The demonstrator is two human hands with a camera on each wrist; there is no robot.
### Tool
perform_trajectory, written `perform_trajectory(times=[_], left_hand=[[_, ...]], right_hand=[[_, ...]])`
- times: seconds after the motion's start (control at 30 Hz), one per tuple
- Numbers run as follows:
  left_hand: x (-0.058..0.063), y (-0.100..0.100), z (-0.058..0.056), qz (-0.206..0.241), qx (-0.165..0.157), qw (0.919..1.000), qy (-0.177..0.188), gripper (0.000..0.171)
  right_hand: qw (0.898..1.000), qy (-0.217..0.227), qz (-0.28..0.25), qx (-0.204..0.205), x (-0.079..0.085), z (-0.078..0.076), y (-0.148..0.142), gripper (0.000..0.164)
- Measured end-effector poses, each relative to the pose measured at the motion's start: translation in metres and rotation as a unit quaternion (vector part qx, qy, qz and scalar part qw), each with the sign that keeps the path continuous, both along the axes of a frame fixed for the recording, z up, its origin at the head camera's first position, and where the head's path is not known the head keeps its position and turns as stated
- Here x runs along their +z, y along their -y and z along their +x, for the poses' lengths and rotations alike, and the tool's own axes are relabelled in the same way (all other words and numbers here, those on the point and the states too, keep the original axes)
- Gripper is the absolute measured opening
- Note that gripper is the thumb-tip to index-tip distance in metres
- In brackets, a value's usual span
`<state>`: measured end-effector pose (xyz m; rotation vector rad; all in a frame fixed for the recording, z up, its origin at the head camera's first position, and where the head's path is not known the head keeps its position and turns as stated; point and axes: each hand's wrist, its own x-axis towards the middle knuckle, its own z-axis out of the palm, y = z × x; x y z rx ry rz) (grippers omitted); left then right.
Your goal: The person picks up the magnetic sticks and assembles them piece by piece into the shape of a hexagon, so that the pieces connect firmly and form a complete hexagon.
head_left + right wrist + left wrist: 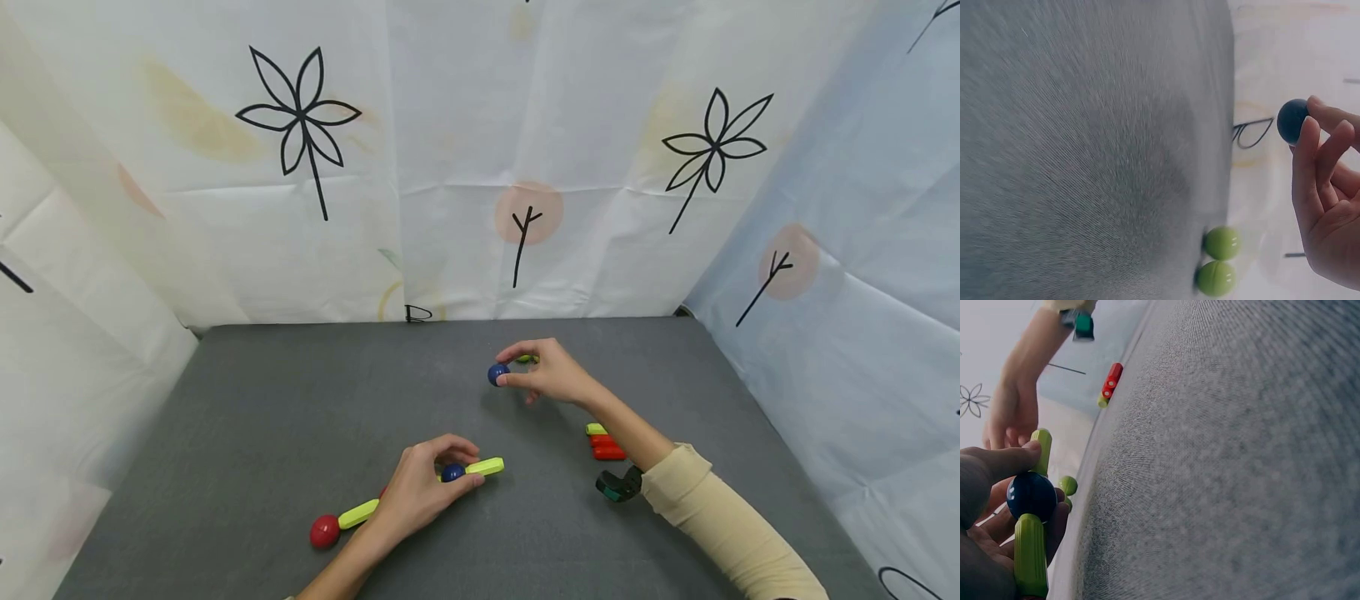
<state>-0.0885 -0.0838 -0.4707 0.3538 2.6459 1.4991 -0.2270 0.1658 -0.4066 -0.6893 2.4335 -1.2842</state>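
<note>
A red ball (pixel 325 532) ends the chain (pixel 358 514), which my left hand (pixel 420 485) grips, thumb and fingers bent about its blue ball (pixel 453 472) (something red (pixel 383 492), perhaps another ball, shows past my hand), while my right hand (pixel 553 373) pinches a loose blue ball (pixel 496 374) above the table (pixel 262 417), near green balls (pixel 1221 243), rods (pixel 608 453) lying farther right.

Dk grey bench (pixel 300 400) under R hand (pixel 551 372).
2 green balls (pixel 1216 277) tog. just past R hand; 2 red rods (pixel 608 454) + 1 yellow-green rod (pixel 596 429), side by side, wearer's side of it, to its R.
</note>
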Motion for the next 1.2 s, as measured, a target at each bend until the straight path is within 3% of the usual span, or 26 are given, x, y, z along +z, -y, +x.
perform_trajectory(times=[0.23,0.53,0.9,1.2], left_hand=[[0.001,-0.001,0.000,0.004,0.003,1.0000,-0.004,0.029],[0.001,-0.002,-0.001,0.003,0.003,1.0000,-0.007,0.028],[0.001,0.000,0.001,0.013,0.007,0.9997,-0.018,0.027],[0.001,-0.003,0.001,0.011,-0.009,0.9995,-0.029,0.029]], right_hand=[[0.999,0.024,-0.011,0.033,0.010,0.041,-0.016,0.033],[0.996,0.062,-0.028,0.065,-0.009,0.078,-0.029,0.032],[0.992,0.094,-0.063,0.053,-0.026,0.094,-0.020,0.034],[0.987,0.126,-0.095,0.040,-0.037,0.102,-0.006,0.039]])
